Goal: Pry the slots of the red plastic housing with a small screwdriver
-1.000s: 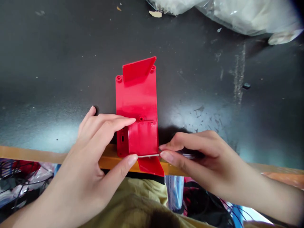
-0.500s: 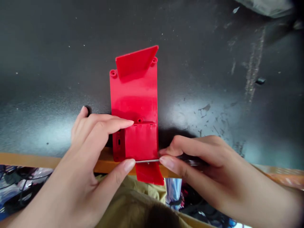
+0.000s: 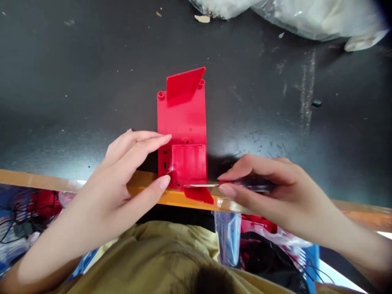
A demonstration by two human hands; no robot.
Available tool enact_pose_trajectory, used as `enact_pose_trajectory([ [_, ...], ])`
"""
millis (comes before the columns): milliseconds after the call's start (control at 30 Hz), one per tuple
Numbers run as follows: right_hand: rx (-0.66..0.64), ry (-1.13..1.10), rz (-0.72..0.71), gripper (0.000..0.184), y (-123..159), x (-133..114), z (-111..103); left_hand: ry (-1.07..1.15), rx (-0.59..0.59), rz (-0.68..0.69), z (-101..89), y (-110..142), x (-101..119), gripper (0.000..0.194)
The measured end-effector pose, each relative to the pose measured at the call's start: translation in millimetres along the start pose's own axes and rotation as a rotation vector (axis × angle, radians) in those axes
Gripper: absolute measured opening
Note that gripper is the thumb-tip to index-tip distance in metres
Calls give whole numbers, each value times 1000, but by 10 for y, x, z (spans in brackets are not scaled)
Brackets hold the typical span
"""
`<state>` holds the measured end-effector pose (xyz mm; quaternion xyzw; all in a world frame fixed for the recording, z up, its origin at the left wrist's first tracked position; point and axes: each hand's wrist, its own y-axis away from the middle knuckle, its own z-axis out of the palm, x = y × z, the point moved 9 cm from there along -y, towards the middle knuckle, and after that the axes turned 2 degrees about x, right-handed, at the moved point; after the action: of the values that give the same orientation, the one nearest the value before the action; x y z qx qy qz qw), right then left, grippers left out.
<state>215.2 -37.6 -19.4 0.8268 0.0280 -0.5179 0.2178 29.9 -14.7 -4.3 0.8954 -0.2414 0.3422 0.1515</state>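
A red plastic casing (image 3: 182, 120) lies lengthwise at the table's near edge, with a raised square box section (image 3: 189, 163), upright flaps at its far and near ends, and round screw posts. My left hand (image 3: 131, 167) is at its left side, thumb and fingers apart, fingertips at the casing's edge. Between thumb and fingers my right hand (image 3: 263, 192) grips a screwdriver (image 3: 202, 185) with a thin metal shaft and a dark, see-through handle. The shaft points left, lying across the near end of the box section beside the near flap. Most of the handle is hidden by the hand.
Clear plastic bags with white contents (image 3: 306, 18) lie at the far right. A small dark piece (image 3: 316, 103) and pale scraps are on the black table (image 3: 92, 73). Below its taped edge are cables (image 3: 27, 222) and a blue crate (image 3: 312, 261).
The view has shifted, showing more bags. My left thumb has come away from the shaft's tip. My right hand has drawn the screwdriver slightly to the right relative to the casing.
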Motion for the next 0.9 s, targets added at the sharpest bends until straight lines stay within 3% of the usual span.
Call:
enact_pose_trajectory([
  [267, -50, 77, -135, 10, -57, -143, 123, -113, 17, 63, 53, -9, 23, 46],
  [567, -92, 114, -136, 15, -85, -137, 139, -66, 73, 14, 28, -98, -11, 38],
  [767, -118, 60, -120, 19, -98, -88, 150, -23, 42, -8, 0, -106, -60, 27],
  [900, -99, 66, -107, 20, -91, -66, 128, -26, 22, -37, -26, -65, -79, 32],
])
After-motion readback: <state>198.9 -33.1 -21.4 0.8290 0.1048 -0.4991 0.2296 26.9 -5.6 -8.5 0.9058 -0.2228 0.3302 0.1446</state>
